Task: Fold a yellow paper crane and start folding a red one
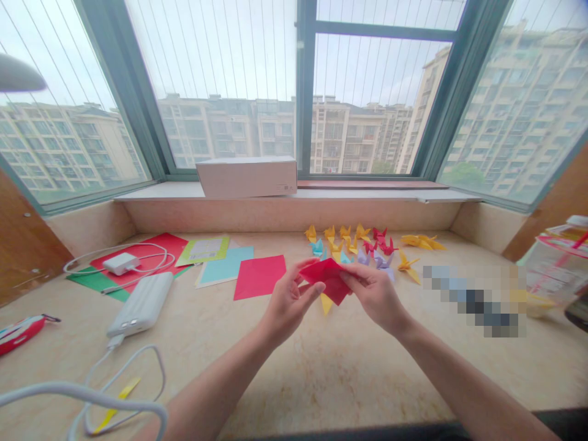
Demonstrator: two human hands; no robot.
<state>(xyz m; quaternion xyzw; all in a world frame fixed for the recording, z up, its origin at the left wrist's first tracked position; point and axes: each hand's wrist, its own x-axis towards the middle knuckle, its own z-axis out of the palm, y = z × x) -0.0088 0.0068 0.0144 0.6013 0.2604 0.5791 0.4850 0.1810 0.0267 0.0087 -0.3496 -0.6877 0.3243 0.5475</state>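
Note:
My left hand [288, 301] and my right hand [374, 294] both pinch a folded red paper [329, 278] held above the beige table [321, 367]. Each hand grips one side of it, fingers closed on the paper. A yellow paper piece [326, 302] shows just under the red one. Behind my hands lie several folded paper cranes [362, 245] in yellow, red, blue and purple. Flat sheets of paper lie to the left: a red one [260, 276], a light blue one [226, 266] and a yellow-green one [203, 250].
A white power bank [141, 304] with a white cable [119, 392] lies at the left, beside a charger [120, 263] on red and green sheets. A white box [247, 176] sits on the window sill. A clear plastic container [554, 263] stands at the right edge.

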